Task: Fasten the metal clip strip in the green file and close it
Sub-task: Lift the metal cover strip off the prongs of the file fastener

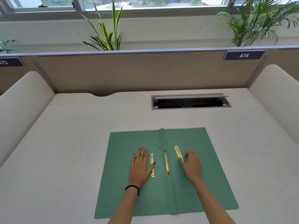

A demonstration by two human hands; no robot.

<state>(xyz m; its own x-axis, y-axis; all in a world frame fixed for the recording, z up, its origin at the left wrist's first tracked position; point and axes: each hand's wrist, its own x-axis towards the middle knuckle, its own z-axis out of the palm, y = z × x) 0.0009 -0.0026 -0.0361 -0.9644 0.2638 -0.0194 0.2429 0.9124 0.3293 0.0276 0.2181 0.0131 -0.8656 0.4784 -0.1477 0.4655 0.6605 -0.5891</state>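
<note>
The green file [200, 188] lies open and flat on the desk. At its spine fold sits a brass fastener base [166, 164] with two thin prongs sticking out, one up-left, one down-left. A second brass strip [152, 160] lies on the left flap. My left hand [140, 167] rests flat on that flap, fingers spread, thumb touching this strip. A loose brass clip strip [178, 152] lies on the right flap; my right hand [191, 164] has its fingertips pinching the strip's near end.
The white desk [80, 143] has an open cable tray slot [191, 102] at the back right. A beige partition [129, 73] stands behind, with white side panels left and right. Plants stand beyond the partition.
</note>
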